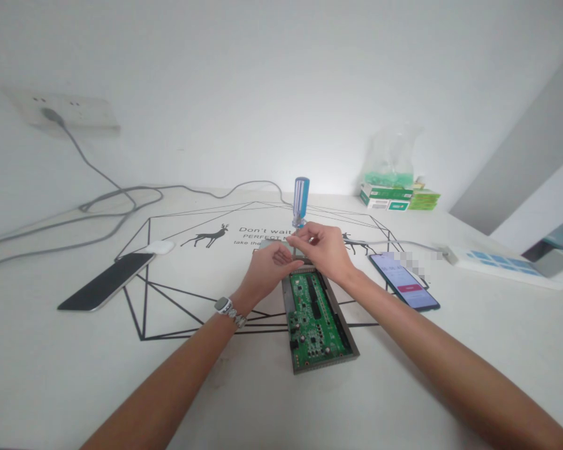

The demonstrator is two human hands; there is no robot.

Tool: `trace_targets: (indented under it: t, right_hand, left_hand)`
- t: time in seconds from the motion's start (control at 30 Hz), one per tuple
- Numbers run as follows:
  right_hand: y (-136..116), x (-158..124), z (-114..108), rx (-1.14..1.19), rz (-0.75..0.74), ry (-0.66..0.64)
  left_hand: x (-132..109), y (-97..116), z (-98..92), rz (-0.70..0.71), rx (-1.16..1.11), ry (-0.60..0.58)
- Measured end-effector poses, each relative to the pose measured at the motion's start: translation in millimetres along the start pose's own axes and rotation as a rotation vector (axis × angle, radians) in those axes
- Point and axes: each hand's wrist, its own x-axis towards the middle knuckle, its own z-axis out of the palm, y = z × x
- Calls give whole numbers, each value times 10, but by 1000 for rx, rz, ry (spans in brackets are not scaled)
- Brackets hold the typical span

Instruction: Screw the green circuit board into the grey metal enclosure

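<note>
A green circuit board lies in a grey metal tray at the middle of the white table. A screwdriver with a blue and clear handle stands upright at the board's far end. My right hand is closed round its shaft just below the handle. My left hand, with a metal watch on the wrist, is pinched beside the shaft at the board's far left corner; what its fingers hold is hidden.
A dark phone lies at the left by a white mouse-like object. A lit phone lies at the right. Grey cables run to a wall socket. Green boxes and a power strip sit at the far right.
</note>
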Motion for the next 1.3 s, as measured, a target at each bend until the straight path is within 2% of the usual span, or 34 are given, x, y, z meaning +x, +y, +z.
trace_targets:
  t: [0.2, 0.37, 0.5, 0.73, 1.0, 1.3]
  right_hand:
    - [-13, -12, 11, -18, 19, 16]
    - [-25, 40, -58, -1, -19, -112]
    - [-37, 77, -117, 40, -5, -232]
    - [-63, 72, -135, 71, 35, -238]
    - [-126, 121, -210, 403, 200, -312]
    - [-67, 123, -206, 787, 405, -372]
  left_hand:
    - [-7, -24, -13, 26, 69, -5]
    - [12, -31, -35, 70, 79, -29]
    - [19, -2, -68, 99, 57, -90]
    - [35, 20, -125, 149, 67, -193]
    - [34, 30, -128, 143, 82, -213]
    - [14, 38, -119, 130, 56, -234]
